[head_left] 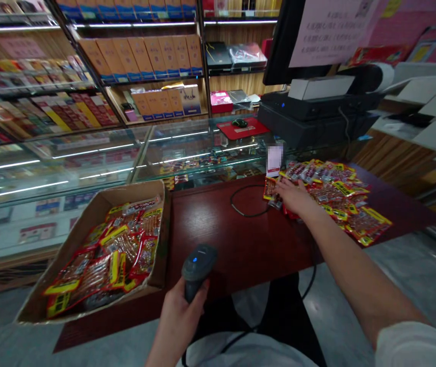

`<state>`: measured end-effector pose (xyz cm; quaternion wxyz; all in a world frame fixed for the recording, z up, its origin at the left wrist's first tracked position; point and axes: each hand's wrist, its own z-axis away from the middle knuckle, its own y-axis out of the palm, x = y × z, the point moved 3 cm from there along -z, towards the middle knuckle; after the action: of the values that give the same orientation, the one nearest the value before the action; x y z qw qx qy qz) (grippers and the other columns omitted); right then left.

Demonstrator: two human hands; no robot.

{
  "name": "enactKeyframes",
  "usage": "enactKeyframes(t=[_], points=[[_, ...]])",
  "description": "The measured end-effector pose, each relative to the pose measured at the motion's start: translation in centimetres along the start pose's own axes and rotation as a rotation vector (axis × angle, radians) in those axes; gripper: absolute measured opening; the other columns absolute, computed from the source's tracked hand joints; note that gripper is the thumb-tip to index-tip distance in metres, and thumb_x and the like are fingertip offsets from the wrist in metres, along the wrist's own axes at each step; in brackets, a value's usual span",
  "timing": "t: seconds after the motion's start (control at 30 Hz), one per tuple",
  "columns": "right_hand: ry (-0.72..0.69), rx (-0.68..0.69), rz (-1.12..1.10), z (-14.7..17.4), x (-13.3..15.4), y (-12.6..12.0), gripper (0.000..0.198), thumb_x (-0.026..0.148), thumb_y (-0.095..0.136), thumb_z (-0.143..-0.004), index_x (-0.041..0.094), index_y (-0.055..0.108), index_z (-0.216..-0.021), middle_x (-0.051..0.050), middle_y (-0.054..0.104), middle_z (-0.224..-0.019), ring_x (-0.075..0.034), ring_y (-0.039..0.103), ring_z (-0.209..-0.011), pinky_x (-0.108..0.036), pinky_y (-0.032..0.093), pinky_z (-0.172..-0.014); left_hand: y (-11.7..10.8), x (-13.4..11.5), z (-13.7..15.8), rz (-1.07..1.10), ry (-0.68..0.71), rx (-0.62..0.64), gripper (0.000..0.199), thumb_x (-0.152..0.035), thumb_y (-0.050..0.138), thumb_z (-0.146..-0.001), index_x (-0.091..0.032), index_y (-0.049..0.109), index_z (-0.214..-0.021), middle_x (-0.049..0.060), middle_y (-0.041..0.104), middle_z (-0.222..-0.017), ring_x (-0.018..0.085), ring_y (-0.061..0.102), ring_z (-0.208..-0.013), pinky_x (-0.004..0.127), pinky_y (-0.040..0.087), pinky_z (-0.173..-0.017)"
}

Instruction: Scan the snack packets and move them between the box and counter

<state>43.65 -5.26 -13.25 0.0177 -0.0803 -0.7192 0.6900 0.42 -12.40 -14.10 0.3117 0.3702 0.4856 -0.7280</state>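
My left hand [184, 309] is wrapped round the handle of a grey barcode scanner [199, 262], held upright over the near edge of the dark red table [210, 219]. A small blue light shows on its head. Reaching far to the right, my right hand [293, 196] lies with fingers spread on the near left side of a heap of snack packets [332, 191]. These are clear packs with red and yellow ends. Whether its fingertips grip one packet cannot be made out. At my left, an open cardboard box [166, 224] contains many similar snack packets [126, 244].
A black cable [236, 208] loops on the table. Behind stand a glass display counter [141, 153], a mouse [239, 123] on a red mat [256, 129], a monitor [281, 46] and a dark cash drawer [298, 125]. A small upright card [274, 162] stands beside the heap.
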Motion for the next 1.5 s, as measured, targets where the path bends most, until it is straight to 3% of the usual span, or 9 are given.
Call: enactKeyframes(t=[0.1,0.17,0.23,0.33,0.4,0.47,0.57,0.8,1.5], points=[[-0.099,-0.083,-0.063,-0.2,0.7,-1.0,0.027,0.008,0.058,-0.083,0.020,0.069,-0.104,-0.011,0.051,-0.151,-0.039,0.033,-0.145,-0.072,0.018,-0.111,0.2,-0.3,0.4,-0.007,0.010,0.012,0.033,-0.051,0.060,-0.083,-0.018,0.060,-0.075,-0.001,0.058,-0.050,0.016,0.056,-0.046,0.024,0.041,-0.047],[-0.145,-0.122,-0.241,0.0,2.3,-1.8,0.010,0.016,0.065,-0.082,0.020,0.068,-0.090,-0.011,0.071,-0.122,-0.035,0.053,-0.129,-0.065,0.025,-0.111,0.1,-0.3,0.5,-0.011,0.010,0.011,0.033,-0.051,0.059,-0.084,-0.018,0.060,-0.076,-0.001,0.058,-0.050,0.016,0.056,-0.047,0.023,0.041,-0.048],[-0.157,-0.121,-0.423,0.6,5.0,-2.2,0.006,0.027,0.064,-0.088,0.022,0.067,-0.090,-0.006,0.076,-0.095,-0.026,0.068,-0.101,-0.050,0.041,-0.103,0.0,-0.3,0.5,-0.004,0.001,-0.007,0.033,-0.051,0.059,-0.084,-0.018,0.060,-0.076,-0.001,0.059,-0.051,0.016,0.056,-0.047,0.024,0.042,-0.048],[-0.192,-0.101,-0.804,1.9,10.8,-1.4,0.024,0.039,0.056,-0.095,0.025,0.067,-0.111,-0.002,0.077,-0.101,-0.018,0.071,-0.086,-0.031,0.053,-0.083,-0.3,-0.6,0.6,0.017,-0.021,-0.033,0.032,-0.049,0.060,-0.081,-0.018,0.061,-0.074,-0.001,0.058,-0.051,0.016,0.056,-0.047,0.024,0.041,-0.048],[-0.199,-0.083,-1.103,2.7,14.5,-0.1,0.030,0.040,0.055,-0.096,0.026,0.069,-0.118,-0.001,0.077,-0.109,-0.018,0.072,-0.091,-0.029,0.054,-0.081,-0.5,-1.1,0.7,0.013,-0.029,-0.043,0.031,-0.048,0.061,-0.080,-0.018,0.061,-0.072,-0.001,0.058,-0.049,0.015,0.055,-0.046,0.023,0.041,-0.048],[-0.169,-0.092,-1.231,3.1,17.0,1.1,0.030,0.037,0.056,-0.095,0.026,0.071,-0.118,-0.002,0.077,-0.112,-0.020,0.073,-0.095,-0.031,0.054,-0.085,-0.8,-1.6,0.9,-0.002,-0.033,-0.048,0.030,-0.047,0.061,-0.079,-0.018,0.062,-0.072,-0.002,0.058,-0.048,0.015,0.055,-0.046,0.023,0.042,-0.048],[-0.157,-0.138,-1.149,3.2,18.2,2.2,0.028,0.031,0.057,-0.093,0.027,0.073,-0.117,-0.003,0.077,-0.114,-0.021,0.072,-0.100,-0.033,0.053,-0.090,-1.1,-2.1,1.1,-0.032,-0.046,-0.049,0.030,-0.047,0.062,-0.078,-0.018,0.063,-0.071,-0.002,0.058,-0.048,0.015,0.055,-0.046,0.023,0.042,-0.049],[-0.346,-0.164,-0.913,3.2,16.9,1.9,0.022,0.028,0.058,-0.096,0.025,0.077,-0.107,-0.004,0.078,-0.102,-0.019,0.071,-0.096,-0.031,0.049,-0.088,-1.3,-2.1,0.6,-0.081,-0.057,-0.085,0.031,-0.049,0.065,-0.075,-0.019,0.062,-0.067,-0.002,0.057,-0.047,0.015,0.054,-0.044,0.023,0.040,-0.045],[-0.280,-0.133,-0.911,3.1,17.0,2.6,0.022,0.022,0.058,-0.093,0.027,0.078,-0.103,-0.001,0.079,-0.102,-0.017,0.071,-0.092,-0.028,0.049,-0.087,-1.2,-2.1,0.6,-0.088,-0.032,-0.049,0.030,-0.046,0.062,-0.078,-0.017,0.063,-0.070,-0.001,0.058,-0.050,0.016,0.056,-0.047,0.025,0.041,-0.048]])
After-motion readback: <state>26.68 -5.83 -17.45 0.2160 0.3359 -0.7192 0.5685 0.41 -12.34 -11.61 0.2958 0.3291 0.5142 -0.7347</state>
